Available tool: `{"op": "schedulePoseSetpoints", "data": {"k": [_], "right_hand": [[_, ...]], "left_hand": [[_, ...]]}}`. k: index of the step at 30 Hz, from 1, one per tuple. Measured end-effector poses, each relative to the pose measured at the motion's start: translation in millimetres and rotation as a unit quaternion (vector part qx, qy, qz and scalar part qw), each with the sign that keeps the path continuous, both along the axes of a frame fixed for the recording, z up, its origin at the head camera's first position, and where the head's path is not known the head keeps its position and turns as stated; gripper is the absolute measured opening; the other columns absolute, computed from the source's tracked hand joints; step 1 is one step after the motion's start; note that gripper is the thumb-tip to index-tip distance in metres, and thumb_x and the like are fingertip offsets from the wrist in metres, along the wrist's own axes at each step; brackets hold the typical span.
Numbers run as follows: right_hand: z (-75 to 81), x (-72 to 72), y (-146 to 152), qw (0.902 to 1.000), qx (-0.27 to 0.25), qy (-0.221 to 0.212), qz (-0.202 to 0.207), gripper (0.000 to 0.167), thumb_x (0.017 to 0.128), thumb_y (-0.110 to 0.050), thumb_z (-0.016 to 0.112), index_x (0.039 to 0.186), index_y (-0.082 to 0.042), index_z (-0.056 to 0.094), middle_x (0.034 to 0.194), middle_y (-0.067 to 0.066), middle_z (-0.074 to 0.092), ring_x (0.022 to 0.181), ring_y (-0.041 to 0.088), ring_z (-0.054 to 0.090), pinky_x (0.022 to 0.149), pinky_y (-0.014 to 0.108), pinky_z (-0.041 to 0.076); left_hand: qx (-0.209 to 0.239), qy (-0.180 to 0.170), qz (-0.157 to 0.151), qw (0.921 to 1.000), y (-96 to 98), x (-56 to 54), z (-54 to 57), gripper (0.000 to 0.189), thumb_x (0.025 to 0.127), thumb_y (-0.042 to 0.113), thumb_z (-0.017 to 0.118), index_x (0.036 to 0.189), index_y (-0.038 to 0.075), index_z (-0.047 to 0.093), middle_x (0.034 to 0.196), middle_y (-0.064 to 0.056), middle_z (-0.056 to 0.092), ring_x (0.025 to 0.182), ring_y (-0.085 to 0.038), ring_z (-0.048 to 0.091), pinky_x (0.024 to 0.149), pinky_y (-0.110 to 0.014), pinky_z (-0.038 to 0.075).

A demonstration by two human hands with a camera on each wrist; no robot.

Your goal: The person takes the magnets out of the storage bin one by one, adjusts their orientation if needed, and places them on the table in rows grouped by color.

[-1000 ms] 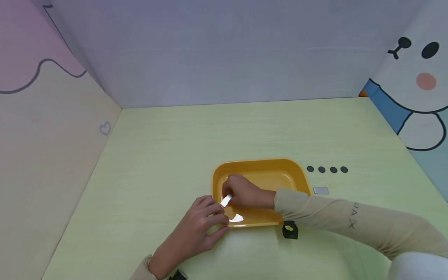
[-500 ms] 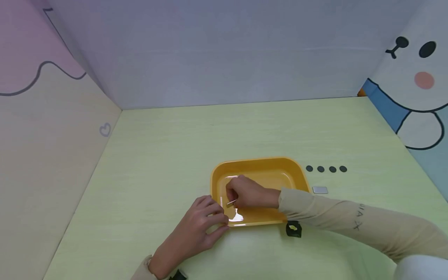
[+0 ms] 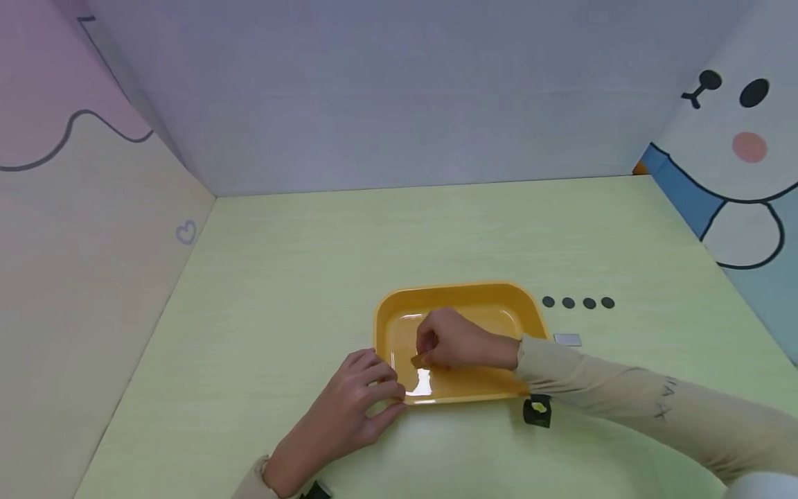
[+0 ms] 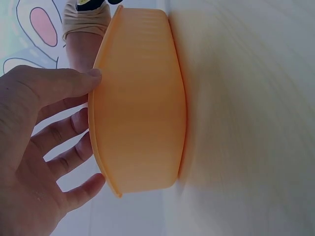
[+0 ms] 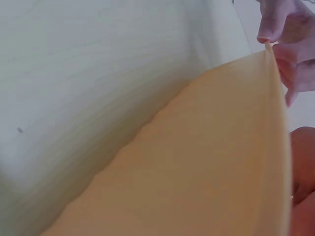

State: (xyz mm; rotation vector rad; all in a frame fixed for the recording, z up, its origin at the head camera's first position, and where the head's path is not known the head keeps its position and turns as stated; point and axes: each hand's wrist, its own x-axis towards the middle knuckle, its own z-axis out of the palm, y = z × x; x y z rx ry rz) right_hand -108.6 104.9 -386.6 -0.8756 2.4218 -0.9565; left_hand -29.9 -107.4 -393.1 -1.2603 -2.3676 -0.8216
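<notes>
A yellow plastic tray [image 3: 499, 299] stands on the table, glossy inside. At its near left corner my left hand [image 3: 357, 402] grips the rim; in the left wrist view the thumb [image 4: 81, 81] lies on the near side of the rim and the fingers lie beyond it. Inside the tray, over its left half, my right hand [image 3: 461, 339] pinches a small flat rectangular piece [image 3: 418, 360], which looks yellowish as it faces the tray. In the right wrist view the tray wall [image 5: 197, 157] hides most of the right hand [image 5: 301, 162] and the piece.
Right of the tray, several dark round discs [image 3: 568, 303] lie in a row on the pale green table [image 3: 299, 263]. Below them lies a silver rectangular plate [image 3: 567, 339]. A grey back wall [image 3: 399, 97] and printed side panels [image 3: 742, 229] enclose the table.
My right hand has moved slightly right inside the tray with the small piece, which has turned from showing a bright silver face to a yellowish one. The left hand stays on the rim.
</notes>
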Motion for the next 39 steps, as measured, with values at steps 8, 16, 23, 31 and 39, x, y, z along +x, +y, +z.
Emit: {"op": "schedulePoseSetpoints", "data": {"k": [8,16,23,31,39], "right_hand": [[-2.9,0.9,11,0.998,-0.029,-0.047,-0.03,0.008,0.074,0.002,0.073,0.071,-0.005,0.071,0.063,-0.004,0.063,0.046,0.005,0.053,0.046,0.021,0.048],[2.5,2.6,25,0.9806,-0.066,-0.153,-0.104,0.003,0.079,0.0,0.072,0.08,0.002,0.071,0.066,0.008,0.067,0.057,0.019,0.064,0.057,0.027,0.053],[8.9,3.4,38,0.9697,-0.078,-0.18,-0.145,0.006,0.083,0.0,0.067,0.087,0.0,0.071,0.071,0.009,0.068,0.064,0.02,0.066,0.066,0.029,0.056],[14.6,4.7,53,0.9568,-0.132,-0.211,-0.15,0.012,0.084,0.005,0.061,0.093,0.008,0.068,0.078,0.015,0.069,0.068,0.024,0.068,0.071,0.033,0.057],[21.8,7.1,63,0.9472,-0.156,-0.227,-0.165,0.015,0.085,0.006,0.059,0.096,0.01,0.067,0.084,0.019,0.068,0.071,0.027,0.068,0.072,0.035,0.057]], "left_hand": [[0.0,0.008,0.002,1.0,-0.4,-0.3,-0.5,0.015,0.071,0.015,0.08,0.077,0.02,0.067,0.081,0.01,0.058,0.085,-0.012,0.051,0.087,-0.036,0.044],[-0.005,-0.002,0.006,1.0,0.2,0.6,0.1,0.015,0.072,0.017,0.08,0.078,0.021,0.067,0.082,0.01,0.058,0.086,-0.012,0.051,0.087,-0.036,0.044],[-0.005,-0.005,0.006,1.0,-0.6,1.0,0.3,0.014,0.072,0.018,0.08,0.078,0.021,0.068,0.082,0.01,0.058,0.085,-0.012,0.05,0.086,-0.036,0.044],[-0.001,0.0,0.009,1.0,-1.7,1.3,-0.9,0.014,0.072,0.018,0.08,0.077,0.021,0.067,0.082,0.01,0.058,0.085,-0.012,0.051,0.087,-0.036,0.044],[0.008,0.002,0.008,0.9999,-2.7,0.0,-0.9,0.014,0.072,0.017,0.08,0.077,0.02,0.067,0.081,0.009,0.059,0.085,-0.013,0.051,0.087,-0.037,0.044]]}}
